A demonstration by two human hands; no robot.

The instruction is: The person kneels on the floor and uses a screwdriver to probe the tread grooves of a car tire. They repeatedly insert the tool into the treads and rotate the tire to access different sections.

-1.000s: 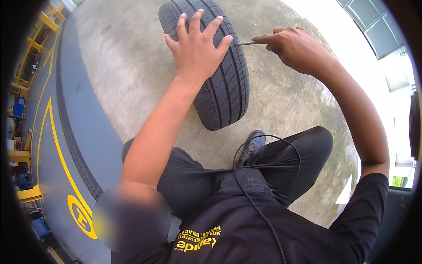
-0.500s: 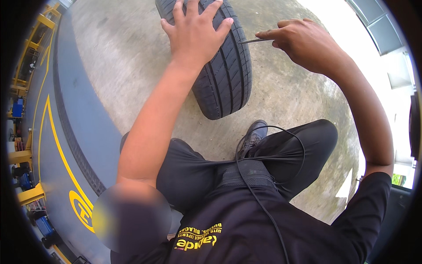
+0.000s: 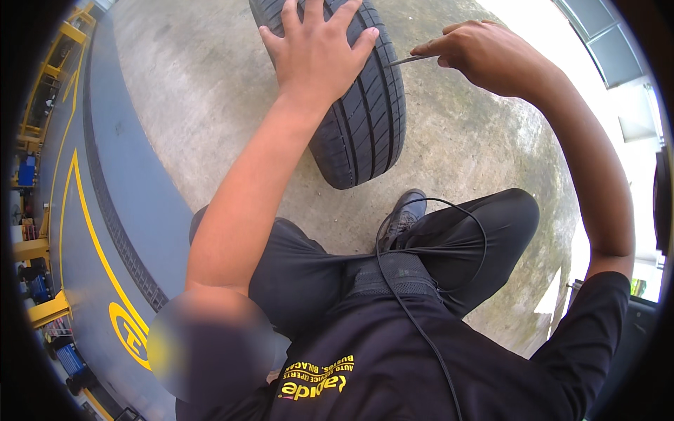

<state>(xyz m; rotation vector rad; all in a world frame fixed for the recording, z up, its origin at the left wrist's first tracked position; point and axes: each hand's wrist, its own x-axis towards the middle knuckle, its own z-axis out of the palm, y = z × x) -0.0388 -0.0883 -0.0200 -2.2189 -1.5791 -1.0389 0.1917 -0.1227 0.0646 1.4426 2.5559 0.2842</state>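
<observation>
A black tire [image 3: 361,133] stands upright on its tread in front of me. My left hand [image 3: 316,59] lies across the top of the tread with its fingers spread. A thin, pointed metal tool [image 3: 408,61] sticks out from my right hand [image 3: 484,56], which is closed around it with the index finger along it. The tool's tip meets the tread grooves near the tire's right side. Its handle is hidden in the hand, so its exact kind does not show.
Bare concrete [image 3: 189,84] surrounds the tire. A grey painted strip [image 3: 98,231] with yellow lines runs along the left, beside yellow racks [image 3: 49,309]. My shoe [image 3: 407,214] is just below the tire. A black cable [image 3: 421,330] hangs over my lap.
My right hand has risen a little and moved slightly right, and the tool now slants more. The tire has shifted slightly right under my left hand, which remains spread on it.
</observation>
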